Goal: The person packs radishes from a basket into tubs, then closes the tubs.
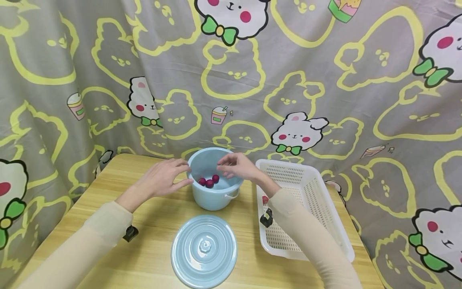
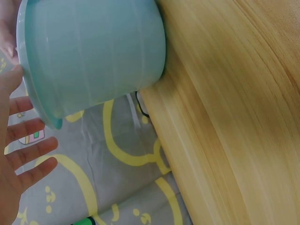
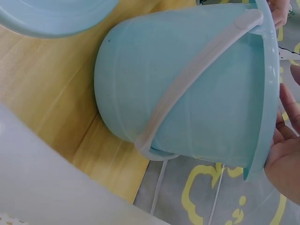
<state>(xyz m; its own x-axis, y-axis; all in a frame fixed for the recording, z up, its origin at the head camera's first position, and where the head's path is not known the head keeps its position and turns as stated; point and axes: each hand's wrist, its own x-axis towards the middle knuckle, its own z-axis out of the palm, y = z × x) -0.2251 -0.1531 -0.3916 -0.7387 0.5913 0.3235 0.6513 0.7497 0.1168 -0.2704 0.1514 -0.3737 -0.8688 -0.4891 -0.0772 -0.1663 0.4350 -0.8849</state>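
**Inspector:** How far along is the work?

**Me:** Three dark red fruits (image 1: 209, 181) lie in the blue bucket (image 1: 213, 196), which stands on the bench (image 1: 155, 237). At least one more red fruit (image 1: 265, 199) is left in the white basket (image 1: 326, 216). The lid (image 1: 204, 251) is off, lying near me. I judge it partly done.

**Inspector:** And your hands?

**Me:** My left hand (image 1: 164, 178) rests open against the bucket's rim. My right hand (image 1: 236, 165) hovers over the rim, fingers relaxed, holding nothing I can see.

**Inspector:** Anything hidden?

**Me:** My right forearm covers part of the basket, so the count there is uncertain. The wrist views show only the bucket's outside.
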